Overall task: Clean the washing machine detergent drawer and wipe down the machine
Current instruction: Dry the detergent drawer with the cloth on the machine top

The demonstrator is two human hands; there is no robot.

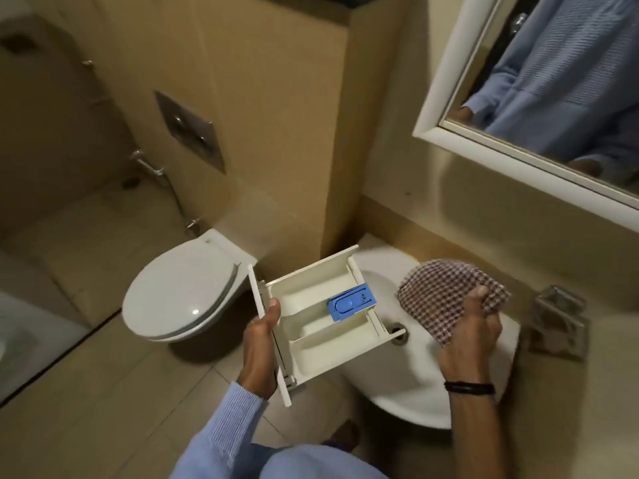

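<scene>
The cream detergent drawer (311,326), with a blue insert (351,303) in its middle compartment, hangs level over the left edge of a white sink (415,385). My left hand (260,347) grips the drawer by its front panel, thumb over the rim. To the right, my right hand (473,337) holds a bunched red-and-white checked cloth (446,299) above the basin, apart from the drawer. The washing machine is not in view.
A white toilet (179,299) with its lid down stands left of the sink. The sink drain (397,334) shows beside the drawer. A metal tap fitting (560,323) sits on the counter at right, under a white-framed mirror (539,98). Beige tiled floor lies below.
</scene>
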